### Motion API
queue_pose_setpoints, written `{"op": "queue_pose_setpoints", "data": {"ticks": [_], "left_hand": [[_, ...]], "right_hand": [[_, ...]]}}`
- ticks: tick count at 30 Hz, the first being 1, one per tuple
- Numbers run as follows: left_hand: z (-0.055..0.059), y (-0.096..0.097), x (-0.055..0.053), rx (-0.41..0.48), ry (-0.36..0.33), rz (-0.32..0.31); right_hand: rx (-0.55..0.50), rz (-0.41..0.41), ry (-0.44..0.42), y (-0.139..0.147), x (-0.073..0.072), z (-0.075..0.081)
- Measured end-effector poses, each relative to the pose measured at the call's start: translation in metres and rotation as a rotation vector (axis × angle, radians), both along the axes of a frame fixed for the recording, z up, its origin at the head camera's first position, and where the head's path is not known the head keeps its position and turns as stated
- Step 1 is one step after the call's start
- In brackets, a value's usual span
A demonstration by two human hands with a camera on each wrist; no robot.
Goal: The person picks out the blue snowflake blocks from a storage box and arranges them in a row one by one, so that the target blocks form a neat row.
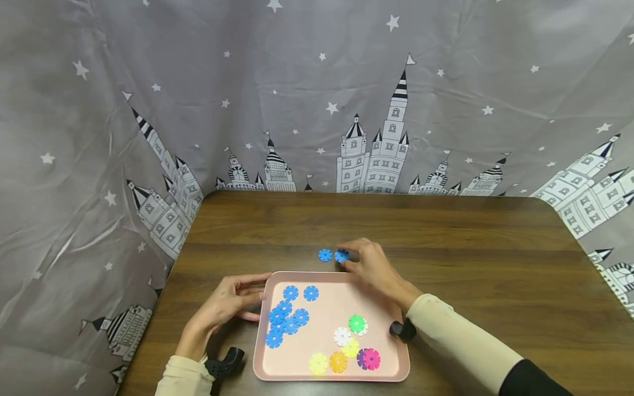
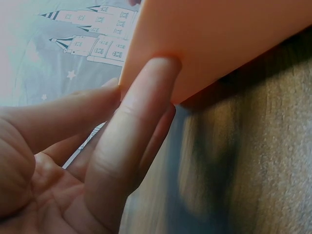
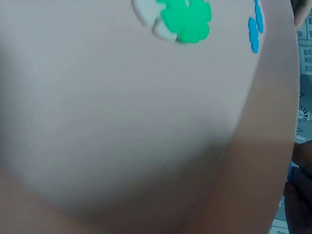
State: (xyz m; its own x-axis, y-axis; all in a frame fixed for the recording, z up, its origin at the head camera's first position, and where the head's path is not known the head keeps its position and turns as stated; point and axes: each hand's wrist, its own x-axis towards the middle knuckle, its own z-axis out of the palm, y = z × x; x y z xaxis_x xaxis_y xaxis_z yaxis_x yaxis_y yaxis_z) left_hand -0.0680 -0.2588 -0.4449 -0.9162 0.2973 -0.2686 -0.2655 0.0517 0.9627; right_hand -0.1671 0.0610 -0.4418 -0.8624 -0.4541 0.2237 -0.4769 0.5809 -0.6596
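Note:
In the head view my right hand [image 1: 372,268] reaches past the tray's far edge. It pinches a blue notched disc [image 1: 341,256] between thumb and fingertips, just over the table. Beside it on the left, another blue notched disc [image 1: 324,254] lies flat on the wood. My left hand [image 1: 229,300] is at the left side of the pink tray [image 1: 331,375], its extended fingers touching the rim and outer wall. The left wrist view shows a fingertip [image 2: 163,68] against that wall. In the right wrist view, the right fingers are dark and partly cut off.
Several blue discs [image 1: 291,324] lie on the tray's left side, some overlapping. Toward its right are a green disc [image 1: 356,323], a white one [image 1: 342,336], yellow ones [image 1: 318,363], an orange one [image 1: 338,362] and a pink one [image 1: 371,359]. A grey castle-print curtain [image 1: 297,71] hangs behind the table.

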Motion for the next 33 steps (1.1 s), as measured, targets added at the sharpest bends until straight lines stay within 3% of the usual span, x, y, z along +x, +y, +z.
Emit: {"op": "queue_pose_setpoints", "data": {"ticks": [16,33], "left_hand": [[-0.003,-0.003,-0.001,0.028,0.001,-0.012],[-0.004,-0.003,-0.001,0.053,0.003,-0.016]], "right_hand": [[0.058,-0.064,-0.121,-0.012,-0.016,-0.013],[0.118,-0.080,-0.133,-0.014,-0.023,-0.020]]}}
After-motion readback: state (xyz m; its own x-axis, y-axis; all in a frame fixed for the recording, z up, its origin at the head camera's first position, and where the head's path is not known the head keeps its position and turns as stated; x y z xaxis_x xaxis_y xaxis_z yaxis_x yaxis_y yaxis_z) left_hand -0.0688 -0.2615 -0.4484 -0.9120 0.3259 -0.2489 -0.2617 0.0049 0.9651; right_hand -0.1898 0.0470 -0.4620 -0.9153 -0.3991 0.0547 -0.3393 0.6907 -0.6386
